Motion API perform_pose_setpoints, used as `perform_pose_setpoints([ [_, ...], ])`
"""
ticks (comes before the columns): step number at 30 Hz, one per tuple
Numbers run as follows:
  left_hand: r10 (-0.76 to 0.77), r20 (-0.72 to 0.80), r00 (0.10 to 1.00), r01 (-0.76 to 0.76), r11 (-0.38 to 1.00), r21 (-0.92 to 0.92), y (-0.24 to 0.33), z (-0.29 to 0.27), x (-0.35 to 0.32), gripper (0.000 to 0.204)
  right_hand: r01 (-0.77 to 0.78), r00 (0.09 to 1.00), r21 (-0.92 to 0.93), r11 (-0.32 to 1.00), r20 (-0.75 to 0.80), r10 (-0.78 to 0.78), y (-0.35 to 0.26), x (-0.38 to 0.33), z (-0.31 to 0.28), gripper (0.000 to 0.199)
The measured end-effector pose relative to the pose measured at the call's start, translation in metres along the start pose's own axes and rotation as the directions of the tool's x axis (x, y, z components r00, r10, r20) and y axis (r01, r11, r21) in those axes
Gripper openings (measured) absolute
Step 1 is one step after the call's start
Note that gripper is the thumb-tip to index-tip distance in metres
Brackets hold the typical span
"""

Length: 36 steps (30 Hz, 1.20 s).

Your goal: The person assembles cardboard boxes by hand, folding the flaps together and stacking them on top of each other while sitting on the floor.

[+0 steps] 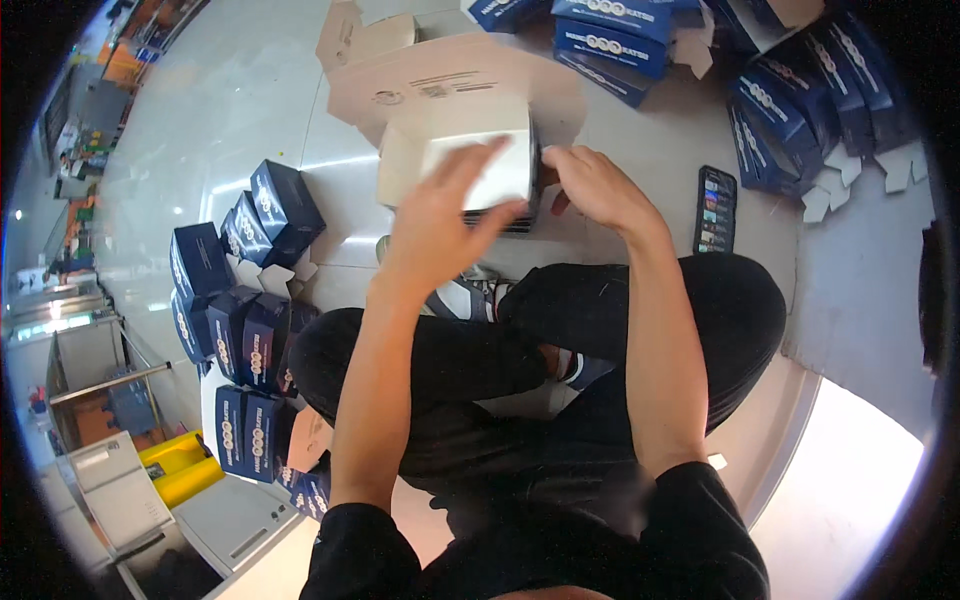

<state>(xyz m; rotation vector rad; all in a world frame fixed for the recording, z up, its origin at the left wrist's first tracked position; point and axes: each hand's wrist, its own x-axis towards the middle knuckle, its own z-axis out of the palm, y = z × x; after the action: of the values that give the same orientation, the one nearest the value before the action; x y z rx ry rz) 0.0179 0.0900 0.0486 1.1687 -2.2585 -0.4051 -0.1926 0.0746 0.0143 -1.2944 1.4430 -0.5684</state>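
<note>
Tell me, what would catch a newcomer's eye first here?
Probably the two hands at centre: the left hand and right hand grip a small box above crossed legs. Stacks of dark blue boxes crowd the floor on the left, and a phone lies on the right.

Matt white cardboard box (487,170) on a glossy, smooth floor (230,110), beside glossy blue cartons (285,205).
</note>
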Motion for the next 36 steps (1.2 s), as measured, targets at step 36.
perform_pose_setpoints([
  [36,-0.06,0.276,0.959,-0.012,0.968,0.252,-0.009,0.018,-0.015,0.02,0.094,0.963,0.107,0.99,-0.262,-0.063,0.044,0.03,0.066,0.039],
])
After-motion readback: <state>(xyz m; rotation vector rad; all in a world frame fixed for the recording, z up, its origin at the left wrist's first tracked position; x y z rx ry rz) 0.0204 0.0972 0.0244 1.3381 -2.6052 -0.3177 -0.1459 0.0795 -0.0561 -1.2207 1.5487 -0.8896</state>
